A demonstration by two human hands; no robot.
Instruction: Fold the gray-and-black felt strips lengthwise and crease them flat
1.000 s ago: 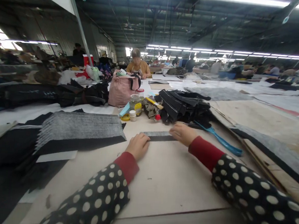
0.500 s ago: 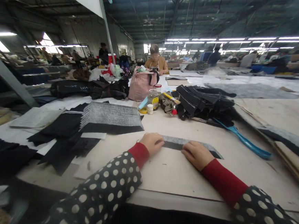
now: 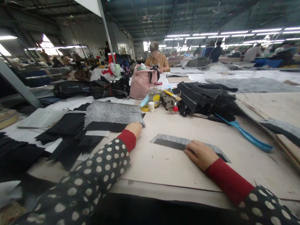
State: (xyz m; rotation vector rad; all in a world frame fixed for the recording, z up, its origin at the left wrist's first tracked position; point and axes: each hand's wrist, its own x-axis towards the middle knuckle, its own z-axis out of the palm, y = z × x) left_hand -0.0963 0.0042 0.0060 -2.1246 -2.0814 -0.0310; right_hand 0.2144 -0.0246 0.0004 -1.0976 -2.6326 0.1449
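Observation:
A narrow fabric strip (image 3: 170,140), speckled grey along its far side and black along its near side, lies flat on the board. My right hand (image 3: 201,154) is closed at the strip's middle, fingers bent and pressed together at its near edge. To the left, my left hand (image 3: 134,128) is at the right corner of a fanned stack of grey-and-black fabric pieces (image 3: 110,114). Its fingers point away from me and are mostly hidden, so I cannot tell whether they grip a piece.
Beyond the board stand a glass jar (image 3: 154,96), a small white bottle (image 3: 151,107) and a pink bag (image 3: 142,84). Dark cut pieces (image 3: 200,97) are heaped near a blue-handled tool (image 3: 252,136). Black fabric (image 3: 65,130) lies left. A person (image 3: 157,59) sits across the table.
My left hand has left the strip and moved left to the corner of the fabric stack. My right hand stays on the strip, whose left end is now uncovered.

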